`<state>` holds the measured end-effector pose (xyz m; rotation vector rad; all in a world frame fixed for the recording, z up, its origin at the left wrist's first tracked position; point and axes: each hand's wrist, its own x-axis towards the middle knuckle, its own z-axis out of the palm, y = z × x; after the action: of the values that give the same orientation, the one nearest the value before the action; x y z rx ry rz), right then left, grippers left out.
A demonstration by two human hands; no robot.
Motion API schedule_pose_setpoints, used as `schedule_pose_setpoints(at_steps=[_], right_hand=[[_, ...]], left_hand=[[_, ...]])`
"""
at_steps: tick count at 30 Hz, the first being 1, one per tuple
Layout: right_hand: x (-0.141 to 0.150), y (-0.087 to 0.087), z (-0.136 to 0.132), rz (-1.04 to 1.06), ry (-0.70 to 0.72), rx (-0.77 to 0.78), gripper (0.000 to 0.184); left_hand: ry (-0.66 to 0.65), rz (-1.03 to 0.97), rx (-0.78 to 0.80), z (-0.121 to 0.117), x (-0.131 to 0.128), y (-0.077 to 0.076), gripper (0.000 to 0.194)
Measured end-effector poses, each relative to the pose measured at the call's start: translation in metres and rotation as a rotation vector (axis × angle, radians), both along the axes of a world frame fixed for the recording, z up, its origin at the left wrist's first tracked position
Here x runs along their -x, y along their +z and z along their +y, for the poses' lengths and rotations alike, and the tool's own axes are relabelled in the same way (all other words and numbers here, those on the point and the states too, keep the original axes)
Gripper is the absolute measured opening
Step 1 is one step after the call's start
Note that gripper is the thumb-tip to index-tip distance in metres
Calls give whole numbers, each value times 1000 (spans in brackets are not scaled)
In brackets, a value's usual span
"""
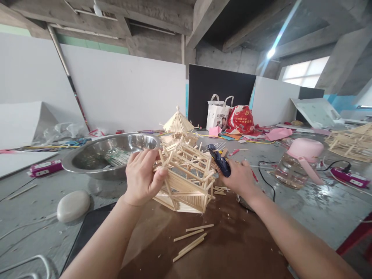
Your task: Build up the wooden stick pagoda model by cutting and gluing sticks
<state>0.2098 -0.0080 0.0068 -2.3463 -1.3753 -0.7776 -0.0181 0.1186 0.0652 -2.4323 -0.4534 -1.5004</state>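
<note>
Left hand (143, 176) grips stick model (183, 183), right hand (240, 178) holds dark tool (221, 162).
Loose sticks (199, 228) nearer than both hands; steel basin (97, 174) left of left hand.

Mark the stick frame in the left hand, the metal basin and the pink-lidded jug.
Stick frame (186, 183): head view, slatted side panel.
Metal basin (83, 155): head view, inner wall, left side.
Pink-lidded jug (290, 170): head view, clear body.
</note>
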Motion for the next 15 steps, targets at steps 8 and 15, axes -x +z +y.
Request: schedule_pose_setpoints(at_steps=[8,15], right_hand=[[-2,-2,2,43,-3,22,29],[-3,-6,5,41,-68,8,32]], left_hand=[[20,6,13,-4,-1,-1,50],[48,9,-8,-4,-2,-2,49]])
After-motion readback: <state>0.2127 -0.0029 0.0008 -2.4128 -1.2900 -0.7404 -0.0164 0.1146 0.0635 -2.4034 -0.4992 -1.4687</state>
